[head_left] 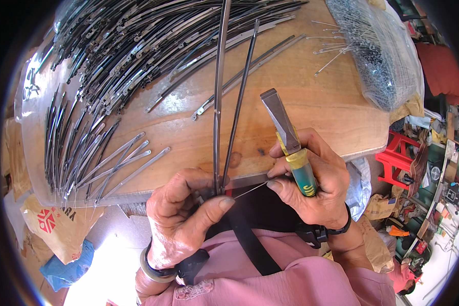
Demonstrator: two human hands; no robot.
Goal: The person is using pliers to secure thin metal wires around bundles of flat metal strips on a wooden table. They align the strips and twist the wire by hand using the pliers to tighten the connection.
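Note:
My left hand (184, 211) is closed around the lower ends of two long, narrow metal ribs, which look like umbrella ribs. The wider grey rib (219, 92) stands nearly upright, and the thinner dark rib (242, 92) leans to the right. My right hand (316, 178) holds a tool with a flat steel head and a green and yellow handle (303, 173); it looks like pliers, pointing away from me. My right thumb and forefinger also pinch a thin wire (252, 189), which runs to the left hand's fingertips. Fingers hide where wire and ribs meet.
A large pile of dark metal ribs (137, 51) covers the far left of the wooden table (311, 76). Shorter ribs (81, 158) lie fanned nearer. A clear plastic bag (377, 56) of looped wires lies at the far right, above a red stool (397, 158) on the floor.

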